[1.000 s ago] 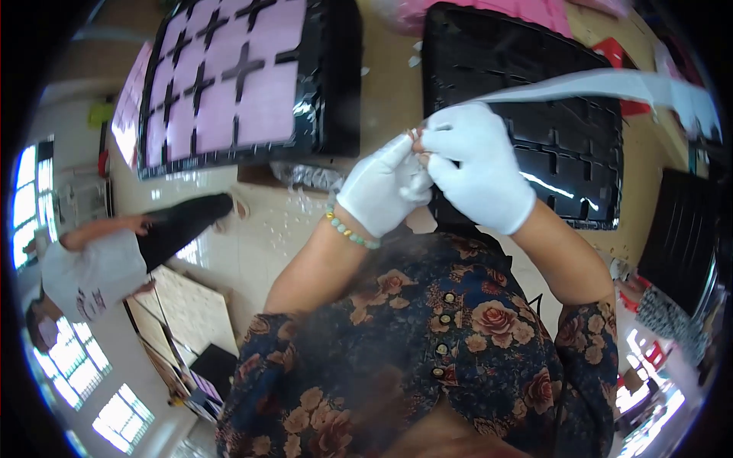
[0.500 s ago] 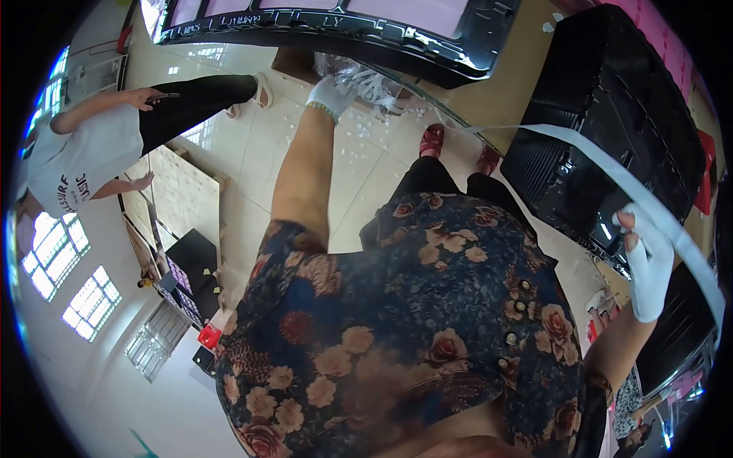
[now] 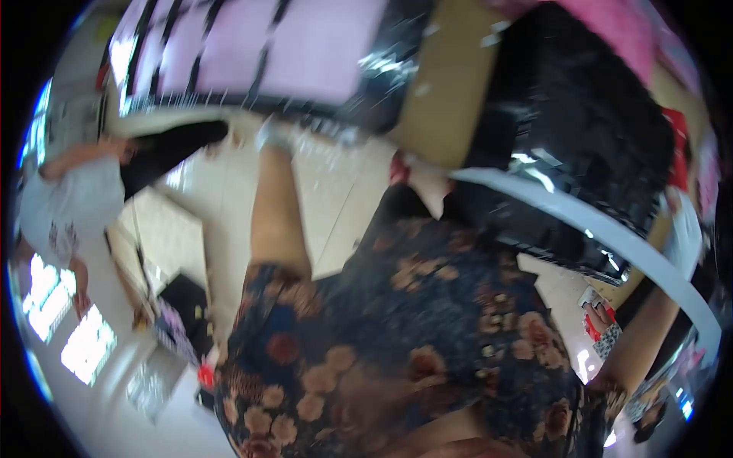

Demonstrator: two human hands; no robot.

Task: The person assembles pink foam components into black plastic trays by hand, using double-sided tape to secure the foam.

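Note:
The picture is motion-blurred. My left arm reaches up to my left hand [image 3: 273, 139] in a white glove, at the lower edge of a black padded panel with pink squares [image 3: 305, 46]; its fingers are too smeared to read. At the far right, my gloved right hand [image 3: 683, 233] is closed on a long white strip [image 3: 580, 217]. The strip curves from the middle of the view down to the right rim, across a second black padded panel [image 3: 595, 114]. My flowered dark top fills the lower middle.
Another person in a white top [image 3: 69, 198] bends over the pale tiled floor [image 3: 336, 198] at the left. A brown board [image 3: 450, 76] lies between the two black panels. Pink material [image 3: 618, 23] sits at the top right, and small dark boxes [image 3: 179, 294] are on the floor at lower left.
My hands, together on the strip a second ago, have spread apart: left up toward the pink-squared panel, right out to the far right with the strip. The view has swung and blurred.

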